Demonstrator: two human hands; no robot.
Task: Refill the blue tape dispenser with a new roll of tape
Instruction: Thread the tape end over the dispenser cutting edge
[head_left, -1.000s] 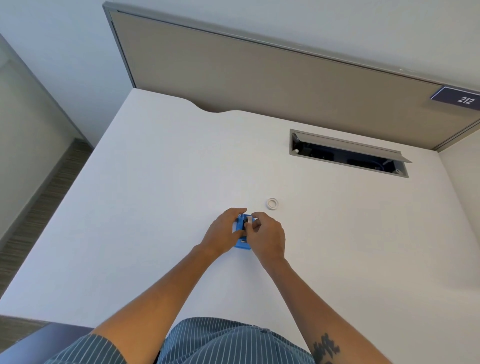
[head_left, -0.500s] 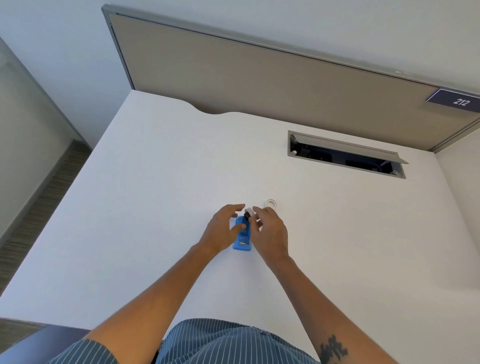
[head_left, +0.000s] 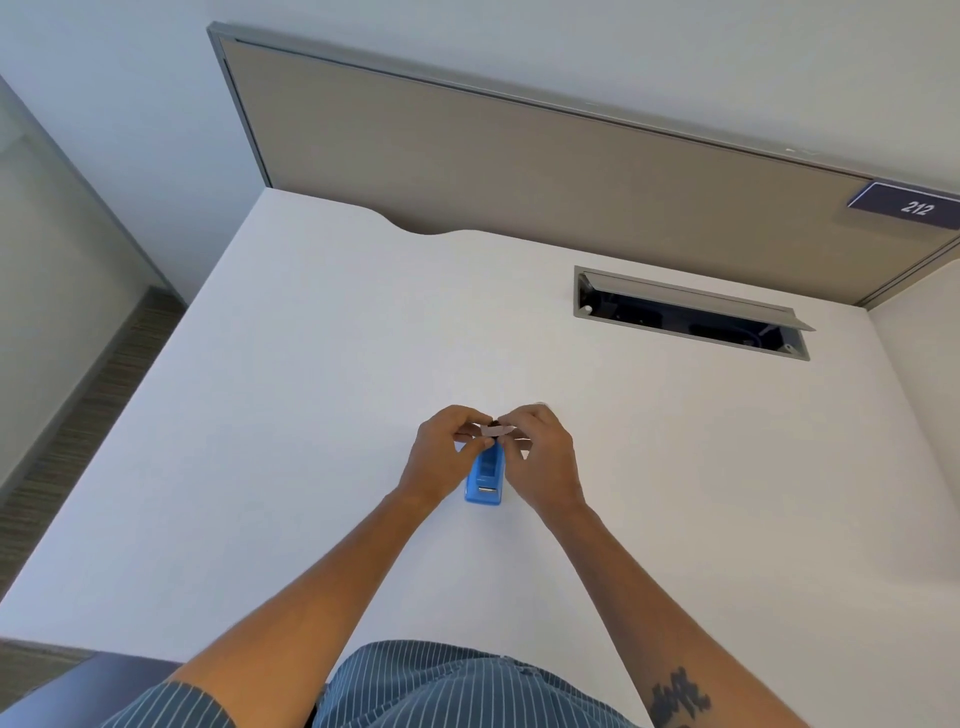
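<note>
The blue tape dispenser (head_left: 484, 477) lies mid-worktop (head_left: 291, 415), long axis running 12 to 6 o'clock. At its 12 o'clock end, left hand (head_left: 445, 457) and right hand (head_left: 540, 460) each pinch a small pale piece (head_left: 493, 429).

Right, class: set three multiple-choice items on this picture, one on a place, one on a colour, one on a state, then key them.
1. Where does the tape dispenser stand?
A. on the white desk, between the two hands
B. inside the cable hatch
C. on the floor

2. What colour is the dispenser?
A. red
B. blue
C. black

3. What are the hands doing?
A. lying flat on the desk
B. hanging at the person's sides
C. pinching a small pale piece together above the dispenser

Key: 1 A, it sits on the desk between the left hand and right hand; 2 B, its body is plainly blue; 3 C, both sets of fingertips meet on the piece.
</note>
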